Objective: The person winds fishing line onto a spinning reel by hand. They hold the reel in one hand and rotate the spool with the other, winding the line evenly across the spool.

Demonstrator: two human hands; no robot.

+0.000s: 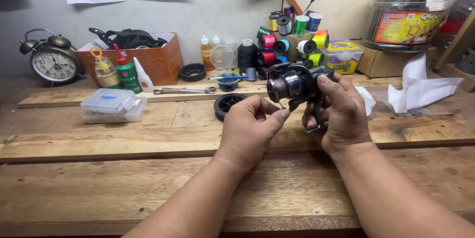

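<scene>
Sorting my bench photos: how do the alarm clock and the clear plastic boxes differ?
The alarm clock stands upright against the wall; the clear plastic boxes lie flat, stacked, nearer the front. The clock is round, dark metal with twin bells; the boxes are rectangular and see-through. Both sit on the wooden bench, left of the hands.

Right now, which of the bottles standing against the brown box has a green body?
The middle bottle, green with a red nozzle. The left bottle is clear yellowish with an orange ring top; the right bottle is white. All stand before the brown box.
</scene>
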